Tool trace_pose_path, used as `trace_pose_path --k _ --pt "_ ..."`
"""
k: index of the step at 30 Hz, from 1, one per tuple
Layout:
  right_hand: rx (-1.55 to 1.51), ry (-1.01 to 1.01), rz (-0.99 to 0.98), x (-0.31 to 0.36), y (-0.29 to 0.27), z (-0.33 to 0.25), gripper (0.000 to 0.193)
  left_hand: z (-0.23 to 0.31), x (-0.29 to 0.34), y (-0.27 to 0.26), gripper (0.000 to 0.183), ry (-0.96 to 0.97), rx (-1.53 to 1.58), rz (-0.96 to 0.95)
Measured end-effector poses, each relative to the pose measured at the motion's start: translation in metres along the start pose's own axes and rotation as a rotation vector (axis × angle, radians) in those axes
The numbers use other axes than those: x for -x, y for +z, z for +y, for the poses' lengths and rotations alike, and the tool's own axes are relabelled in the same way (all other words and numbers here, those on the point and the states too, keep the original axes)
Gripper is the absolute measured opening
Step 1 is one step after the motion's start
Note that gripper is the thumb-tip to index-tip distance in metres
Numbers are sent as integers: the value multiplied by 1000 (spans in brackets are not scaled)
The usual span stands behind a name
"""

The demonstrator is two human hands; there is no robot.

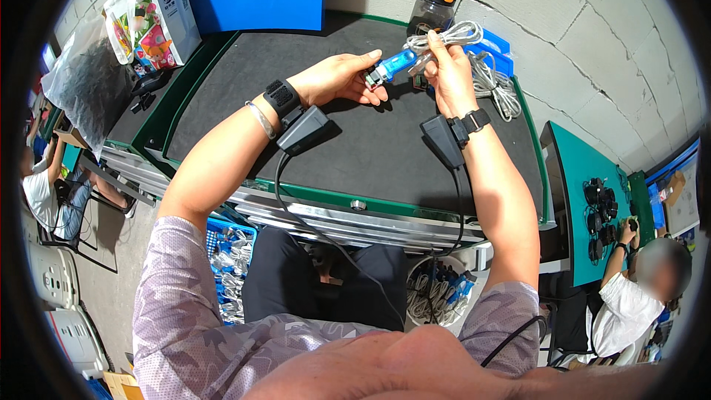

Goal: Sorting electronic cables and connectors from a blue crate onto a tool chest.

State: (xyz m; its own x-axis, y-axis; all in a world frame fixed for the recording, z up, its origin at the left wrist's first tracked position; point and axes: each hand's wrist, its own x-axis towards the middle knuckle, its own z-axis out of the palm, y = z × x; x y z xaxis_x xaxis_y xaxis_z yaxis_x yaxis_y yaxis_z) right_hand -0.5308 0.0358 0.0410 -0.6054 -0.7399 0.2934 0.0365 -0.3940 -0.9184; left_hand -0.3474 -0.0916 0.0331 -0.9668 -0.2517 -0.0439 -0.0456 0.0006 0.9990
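A coiled grey cable (465,32) is gripped by my right hand (450,78), its thumb and fingers closed round the bundle above the bench mat. The cable's blue see-through connector (396,65) points left from that hand, with a metal plug at its end. Around the plug end, my left hand (344,78) is spread, thumb above and fingers below. The thumb stands apart from the connector; whether the fingers touch it from underneath is hard to see. More coiled cable (496,89) hangs over a blue bin (498,59) beyond my right hand.
The dark bench mat (296,44) has a green rim. A bottle (432,7) stands at the back, a white bag (159,15) at the far left. Below are a blue basket (250,231) and a white bucket (418,316) holding cables. Other people sit left and right.
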Motion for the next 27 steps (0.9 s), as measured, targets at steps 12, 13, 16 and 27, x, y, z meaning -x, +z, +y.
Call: trace_pose_path --k 12,13,16,27 --pt "22 99 -157 4 4 0 26 4 3 8 59 32 -25 45" --pt "21 65 -204 5 6 0 27 6 3 8 58 52 -29 47" --pt "157 21 -264 10 11 -1 27 6 3 10 47 163 -99 47" --pt "43 101 -276 7 5 4 36 4 1 9 40 166 -140 30"
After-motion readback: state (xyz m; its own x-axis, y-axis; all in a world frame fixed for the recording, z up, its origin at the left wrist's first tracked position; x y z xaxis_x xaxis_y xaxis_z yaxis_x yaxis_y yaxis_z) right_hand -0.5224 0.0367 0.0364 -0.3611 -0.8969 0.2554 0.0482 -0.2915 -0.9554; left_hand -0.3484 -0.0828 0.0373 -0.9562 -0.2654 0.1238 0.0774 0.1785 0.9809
